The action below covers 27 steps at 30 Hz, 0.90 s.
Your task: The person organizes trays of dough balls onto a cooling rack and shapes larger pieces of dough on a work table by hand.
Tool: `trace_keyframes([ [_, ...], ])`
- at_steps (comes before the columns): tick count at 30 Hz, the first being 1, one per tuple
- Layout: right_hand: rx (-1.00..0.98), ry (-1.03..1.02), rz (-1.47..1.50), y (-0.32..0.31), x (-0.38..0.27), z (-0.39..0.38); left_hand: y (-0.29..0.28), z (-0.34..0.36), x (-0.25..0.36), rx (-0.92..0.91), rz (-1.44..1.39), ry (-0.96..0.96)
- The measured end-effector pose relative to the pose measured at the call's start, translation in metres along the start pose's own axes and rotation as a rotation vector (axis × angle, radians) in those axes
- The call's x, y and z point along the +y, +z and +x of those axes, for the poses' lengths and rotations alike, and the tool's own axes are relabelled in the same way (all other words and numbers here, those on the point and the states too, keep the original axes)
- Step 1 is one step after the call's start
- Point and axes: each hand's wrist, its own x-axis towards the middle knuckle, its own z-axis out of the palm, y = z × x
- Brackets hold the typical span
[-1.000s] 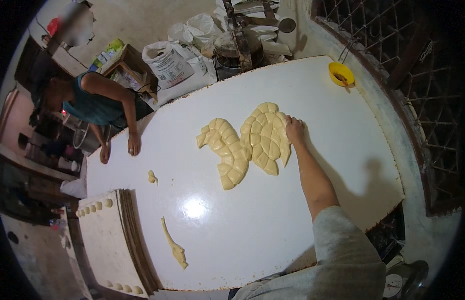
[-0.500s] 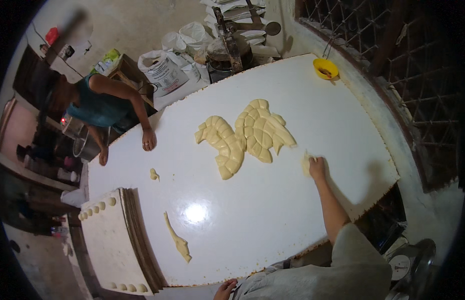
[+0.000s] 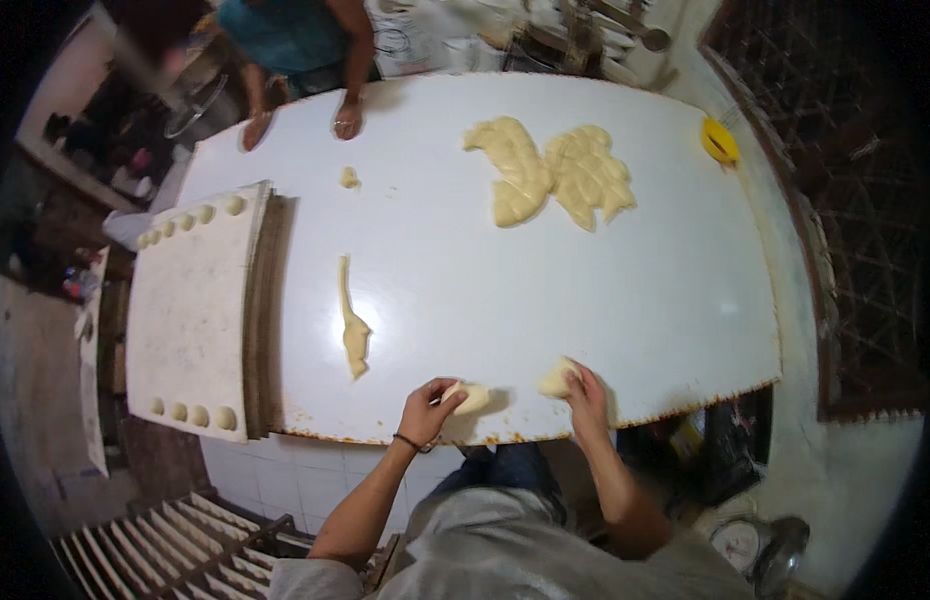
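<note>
Near the front edge of the white table (image 3: 665,300), my left hand (image 3: 430,410) is closed on a pale yellow piece of dough (image 3: 472,399). To its right, my right hand (image 3: 588,398) pinches another dough piece (image 3: 558,379). A gap separates the two pieces. Farther back lie two large flattened slabs of dough (image 3: 520,170) scored into many sections, their edges touching. A long thin dough strip (image 3: 353,325) lies left of my hands, and beyond it is a small dough lump (image 3: 348,178).
At the left, a stack of boards (image 3: 190,310) carries several round dough balls (image 3: 225,416) along two ends. Across the table a person (image 3: 295,40) rests both hands at its far edge. A yellow bowl (image 3: 720,142) sits at the far right corner. Slatted racks (image 3: 165,550) stand lower left.
The view has shifted down toward me. My right hand has come back to the near edge with its dough. My left hand has risen from beside my body and now grips dough too.
</note>
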Motion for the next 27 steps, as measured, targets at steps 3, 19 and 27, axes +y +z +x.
trace_keyframes([
  [3,0.134,-0.174,-0.324,-0.032,0.049,0.015,-0.033,0.002,-0.056,0.146,0.504,0.26],
  [19,0.101,-0.639,-0.77,0.042,-0.014,0.044,0.028,0.069,0.008,0.22,0.502,0.677],
  [27,-0.021,-0.522,-0.73,-0.017,0.013,0.01,-0.025,0.045,-0.045,-0.11,0.524,0.551],
])
